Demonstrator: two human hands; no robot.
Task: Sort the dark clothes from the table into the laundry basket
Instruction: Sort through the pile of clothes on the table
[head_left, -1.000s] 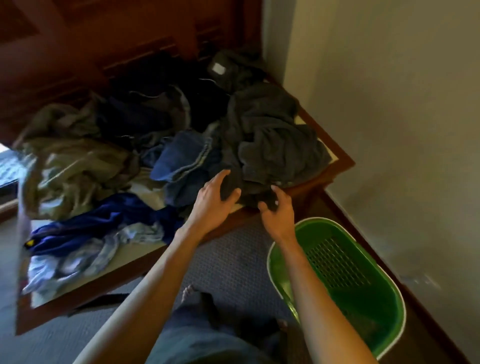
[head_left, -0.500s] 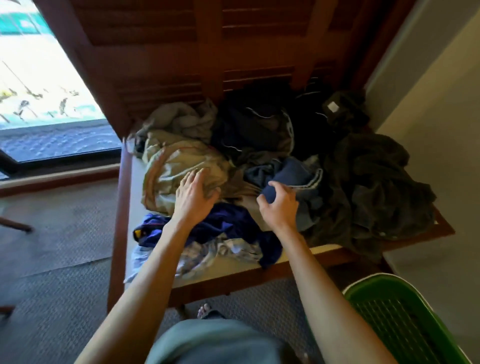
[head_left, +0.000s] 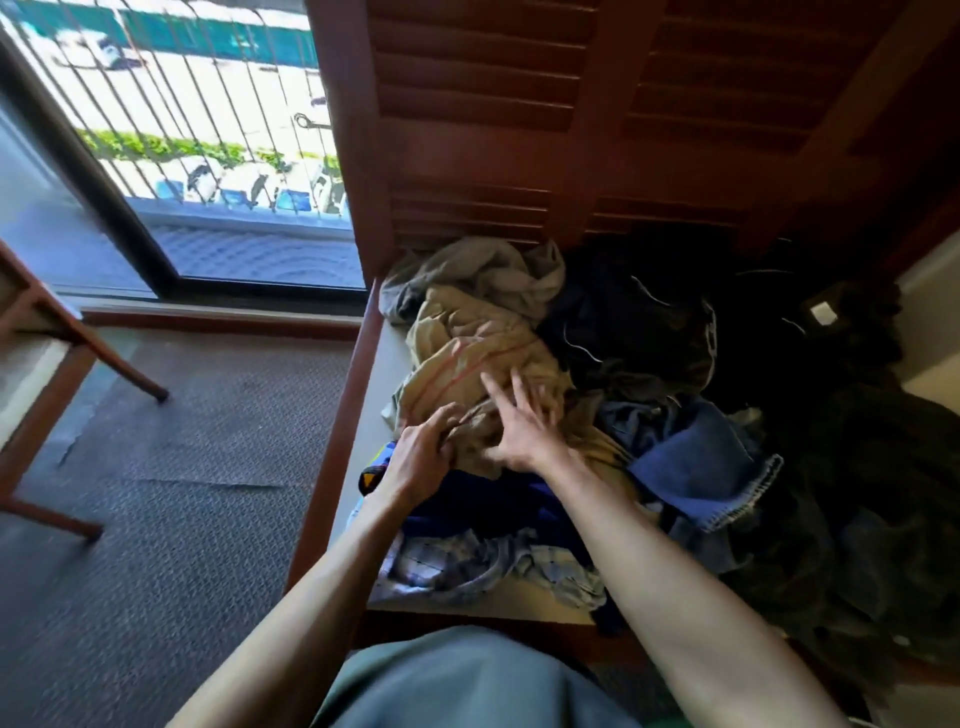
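Wooden shutters (head_left: 623, 130) stand behind your table (head_left: 340, 441), whose grey top carries a heap of clothes. Black and dark grey garments (head_left: 649, 322) lie at the far right of the pile, with a denim-blue piece (head_left: 701, 467) nearer you and a royal-blue one (head_left: 483, 499) under your forearms. A tan cloth with thin red stripes (head_left: 467, 353) sits at the left end. Your right hand (head_left: 524, 426) lies flat on that tan cloth, fingers spread wide. Your left hand (head_left: 421, 457) is just beside it, fingers curled into a fold at the cloth's lower edge, pinching it. I cannot see the laundry basket.
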